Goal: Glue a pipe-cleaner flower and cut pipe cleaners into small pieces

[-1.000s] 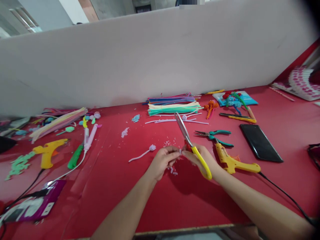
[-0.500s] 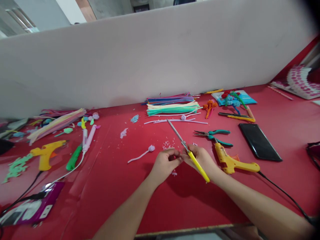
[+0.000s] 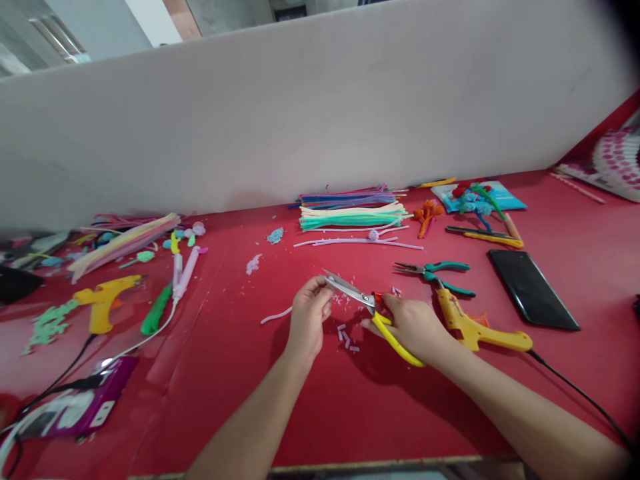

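Note:
My right hand [image 3: 413, 327] grips yellow-handled scissors [image 3: 350, 291], whose blades point left, low over the red table [image 3: 225, 373]. My left hand [image 3: 307, 313] is curled, its fingertips by the blade tips. It is closed over one end of a pale purple pipe cleaner [image 3: 275, 315], and the stem sticks out to the left. That covered end is hidden. Several short cut pieces [image 3: 347, 337] lie on the table between my hands.
A yellow glue gun [image 3: 480, 330] with its cord, teal pliers [image 3: 435, 273] and a black phone [image 3: 533, 290] lie right of my hands. Stacked pipe cleaners [image 3: 350, 210] sit by the white partition [image 3: 320, 113]. Another glue gun [image 3: 105, 300] and a purple package [image 3: 83, 410] are at the left.
The scissors have swung down from pointing up and away to lying nearly level, pointing left. My left hand has moved left onto the pompom end of the pipe cleaner.

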`<state>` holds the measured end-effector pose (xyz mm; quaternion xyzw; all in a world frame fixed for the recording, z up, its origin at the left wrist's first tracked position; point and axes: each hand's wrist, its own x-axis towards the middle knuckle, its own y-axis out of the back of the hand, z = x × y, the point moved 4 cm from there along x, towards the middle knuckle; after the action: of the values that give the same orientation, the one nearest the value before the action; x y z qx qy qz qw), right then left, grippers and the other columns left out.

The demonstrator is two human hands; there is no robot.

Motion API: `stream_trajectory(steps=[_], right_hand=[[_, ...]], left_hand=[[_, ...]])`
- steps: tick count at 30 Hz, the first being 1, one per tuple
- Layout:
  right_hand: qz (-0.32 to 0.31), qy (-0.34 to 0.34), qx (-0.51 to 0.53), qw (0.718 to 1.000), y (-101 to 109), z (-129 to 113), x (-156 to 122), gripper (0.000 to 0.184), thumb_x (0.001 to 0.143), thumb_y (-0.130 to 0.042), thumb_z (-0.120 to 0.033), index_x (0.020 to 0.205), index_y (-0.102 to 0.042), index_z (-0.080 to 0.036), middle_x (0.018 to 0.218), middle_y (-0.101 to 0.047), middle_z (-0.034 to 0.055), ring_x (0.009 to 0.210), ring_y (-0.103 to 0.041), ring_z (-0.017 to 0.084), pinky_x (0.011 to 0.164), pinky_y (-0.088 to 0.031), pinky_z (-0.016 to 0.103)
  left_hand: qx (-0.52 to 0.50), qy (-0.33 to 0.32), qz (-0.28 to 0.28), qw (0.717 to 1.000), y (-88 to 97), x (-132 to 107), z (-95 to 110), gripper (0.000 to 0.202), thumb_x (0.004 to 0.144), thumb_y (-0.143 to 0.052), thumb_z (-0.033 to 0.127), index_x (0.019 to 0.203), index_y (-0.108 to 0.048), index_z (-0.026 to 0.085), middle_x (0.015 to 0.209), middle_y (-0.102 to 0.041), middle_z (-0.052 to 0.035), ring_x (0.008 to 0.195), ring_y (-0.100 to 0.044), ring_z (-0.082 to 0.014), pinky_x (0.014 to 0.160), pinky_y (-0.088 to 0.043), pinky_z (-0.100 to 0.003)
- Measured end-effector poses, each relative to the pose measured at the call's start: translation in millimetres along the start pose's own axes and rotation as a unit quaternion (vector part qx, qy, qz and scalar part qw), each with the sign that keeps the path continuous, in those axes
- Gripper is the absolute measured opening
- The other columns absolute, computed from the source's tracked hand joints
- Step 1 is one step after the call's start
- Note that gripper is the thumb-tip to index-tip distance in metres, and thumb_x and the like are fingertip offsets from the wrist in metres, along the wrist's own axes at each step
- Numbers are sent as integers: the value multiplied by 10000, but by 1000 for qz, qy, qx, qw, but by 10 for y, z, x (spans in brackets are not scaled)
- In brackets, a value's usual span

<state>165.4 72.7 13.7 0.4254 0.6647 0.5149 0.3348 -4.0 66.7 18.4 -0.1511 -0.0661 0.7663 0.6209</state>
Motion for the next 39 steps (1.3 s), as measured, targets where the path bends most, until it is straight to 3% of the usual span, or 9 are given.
stream_trajectory(steps=[16,39], right_hand=[[6,18,-30,999,-6,-6,0,456,774,-272,-595,663,-450,-190,549,-571,35,483,-521,151,452,-178,245],[6,11,-30,999,17,21,10,468,765,-288,-597,631,-475,-189,530,-570,41,473,-511,138,450,-178,245]], left_hand=[[-21,-8,-16,1000,22,26,-27,108,675,-587,242,732,-562,153,547,-391,52,391,-247,-10,349,-142,-160],[-7,-28,-24,999,16,26,-13,159,699,-567,271,786,-546,139,597,-398,42,403,-257,-7,358,-128,-159]])
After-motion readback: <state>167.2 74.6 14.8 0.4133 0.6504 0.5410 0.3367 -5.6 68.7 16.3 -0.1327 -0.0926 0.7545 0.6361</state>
